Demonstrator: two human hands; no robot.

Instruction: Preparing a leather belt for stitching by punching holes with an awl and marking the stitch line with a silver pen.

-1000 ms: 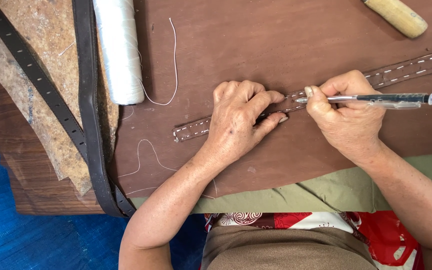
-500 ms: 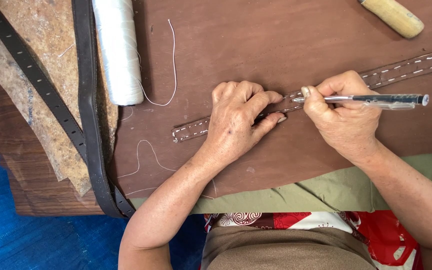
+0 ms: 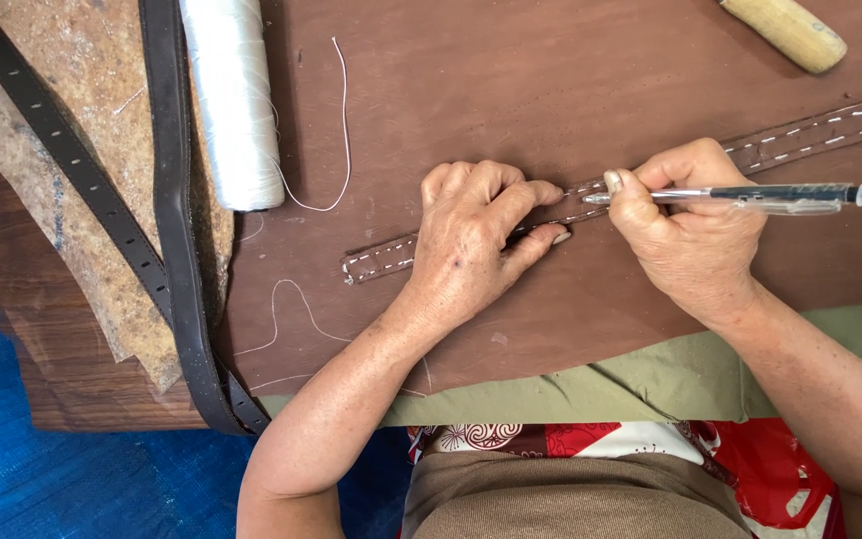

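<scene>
The right hand (image 3: 695,240) is pinching a pen (image 3: 750,195) in a closed grip, thumb and fingers pressed around the barrel near its tip, so the point is meeting the strap (image 3: 591,205) where the work is happening. The pen is lying nearly level, tip toward frame centre, cap end toward the right edge. The left hand (image 3: 476,240) is pressing flat, fingers together, on the strap to keep it from sliding. The strap is lying on a brown sheet (image 3: 511,90) on the tabletop (image 3: 82,394), its long axis running from centre-left up to the upper right edge. A thread spool (image 3: 231,100) is resting upper left beside dark belts (image 3: 167,220); a wooden handle (image 3: 785,32) is lying upper right.
</scene>
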